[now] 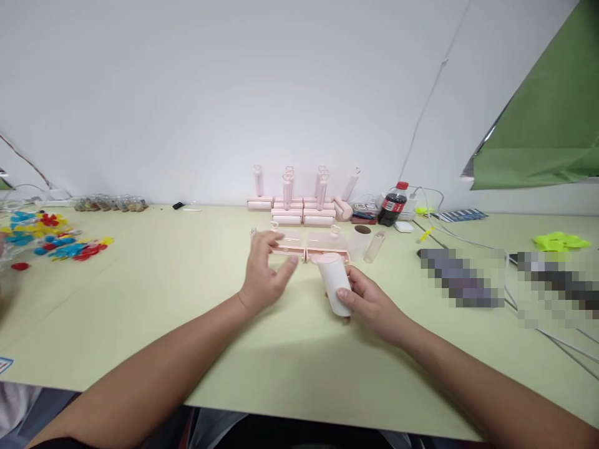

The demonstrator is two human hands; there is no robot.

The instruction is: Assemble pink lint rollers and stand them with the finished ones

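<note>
My right hand [369, 302] grips a white lint roller refill [336, 287] with a pink end cap, tilted above the table. To its left, my left hand [266, 271] is raised with thumb and fingers apart and nothing in it. Just beyond both hands lie two pink lint roller covers [326, 239], partly hidden by my fingers. A white roll [360, 244] with a brown core stands upright to the right of them, beside a translucent pink handle [374, 247].
Several pink lint rollers [286, 215] stand along the wall. A cola bottle [392, 204] and white cables [461, 234] are at the right. Colourful plastic pieces [60, 240] and small clear packs [111, 203] lie at the left. Yellow-green pieces [559, 241] lie far right.
</note>
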